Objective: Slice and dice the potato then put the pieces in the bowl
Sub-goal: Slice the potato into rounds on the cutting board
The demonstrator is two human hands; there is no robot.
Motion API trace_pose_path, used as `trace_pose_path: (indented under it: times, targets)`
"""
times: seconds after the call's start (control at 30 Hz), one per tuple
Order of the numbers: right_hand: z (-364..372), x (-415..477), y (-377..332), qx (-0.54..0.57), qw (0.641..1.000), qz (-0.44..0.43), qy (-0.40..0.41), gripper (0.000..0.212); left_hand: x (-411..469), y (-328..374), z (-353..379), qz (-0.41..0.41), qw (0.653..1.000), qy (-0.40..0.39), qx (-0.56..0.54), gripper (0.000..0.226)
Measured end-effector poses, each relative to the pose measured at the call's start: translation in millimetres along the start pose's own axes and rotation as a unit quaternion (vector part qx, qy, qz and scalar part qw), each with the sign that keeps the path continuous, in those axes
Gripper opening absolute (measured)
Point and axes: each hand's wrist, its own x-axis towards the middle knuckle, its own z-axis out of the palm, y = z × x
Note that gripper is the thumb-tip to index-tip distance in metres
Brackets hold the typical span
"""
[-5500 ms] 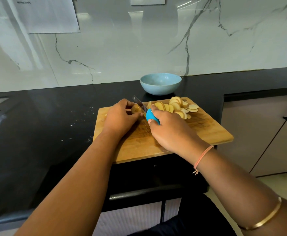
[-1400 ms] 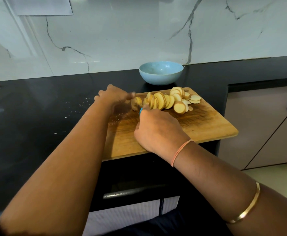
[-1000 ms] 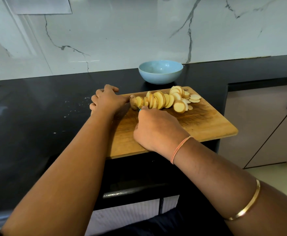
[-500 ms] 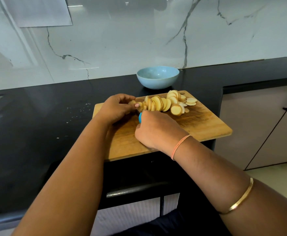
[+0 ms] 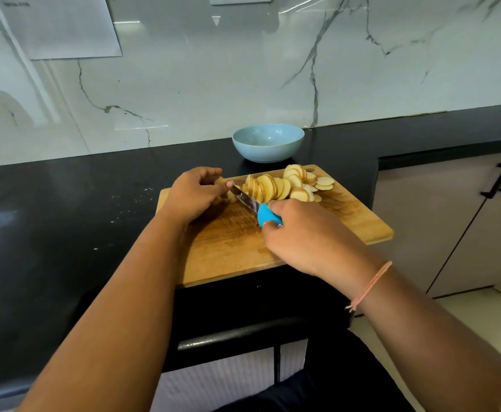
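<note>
Blue-handled knife (image 5: 262, 214) sits clenched in the right hand (image 5: 305, 236), its blade angling away to the potato stub (image 5: 229, 194) that the left hand (image 5: 194, 193) pinches with curled fingertips against the wooden board (image 5: 353, 218). Just beyond the right hand's knuckles the cut slices (image 5: 276, 187) lean in a fanned row beside the blade — and past them, off the board, stands the pale blue bowl (image 5: 268, 142).

Wooden cutting board (image 5: 347, 215), glossy black counter (image 5: 65, 209), marble-look wall (image 5: 213, 84).
</note>
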Motion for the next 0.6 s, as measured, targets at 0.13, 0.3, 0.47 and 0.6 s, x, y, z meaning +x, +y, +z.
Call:
trace_pose_path:
  times: [0.13,0.3,0.47,0.6]
  targets:
    - [-10,4,15,0.041,0.996,-0.004,0.08,0.03,-1,2,-1,0.004,1.0,-0.003,-0.012,0.05]
    - [-16,31,49,0.213,0.962,0.016,0.173,0.014,-7,9,7,0.03,0.998,-0.044,0.031,0.054]
    - [-15,51,79,0.413,0.888,0.052,0.198,0.011,-7,16,12,0.025,0.996,-0.083,0.024,0.068]
    - [-8,54,87,0.49,0.846,0.053,0.202,0.014,-9,22,21,0.026,0.992,-0.119,0.04,0.084]
